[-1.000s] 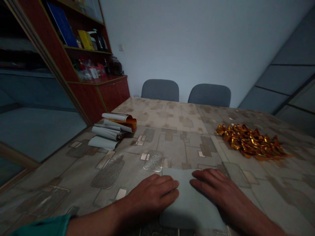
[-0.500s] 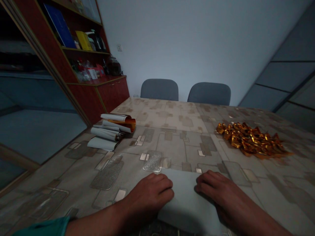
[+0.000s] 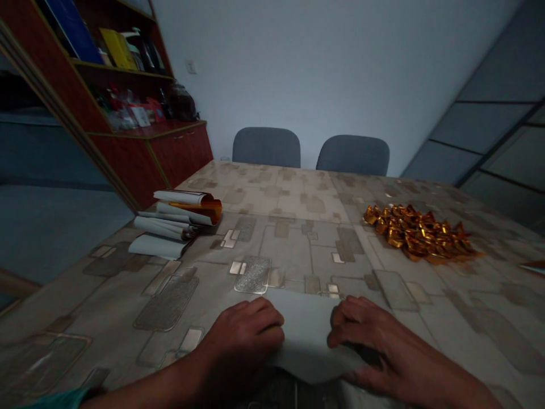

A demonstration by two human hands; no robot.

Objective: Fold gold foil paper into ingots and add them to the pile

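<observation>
A pale grey-white sheet of paper (image 3: 304, 321) lies at the table's near side between my two hands. My left hand (image 3: 249, 335) is closed over its left edge, with the fingers curled. On the right edge, my right hand (image 3: 366, 338) has bent fingers on top and its thumb low by the near corner, closed on the paper. The sheet's near edge bows and stands off the table. Farther left rests a loose stack of folded sheets (image 3: 164, 245), white outside and orange-gold inside. Shiny gold folded foil pieces (image 3: 419, 236) sit in rows at the right.
A patterned tablecloth (image 3: 293, 244) covers the table. Two grey chairs (image 3: 266, 146) (image 3: 354, 153) stand at its far side. A red-brown cabinet (image 3: 183, 149) with filled shelves is at the back left. The tip of another flat piece (image 3: 534, 267) shows at the right edge.
The sheet's near edge has come up and curled away from me, and my right thumb has spread to its near corner. The view has turned slightly right.
</observation>
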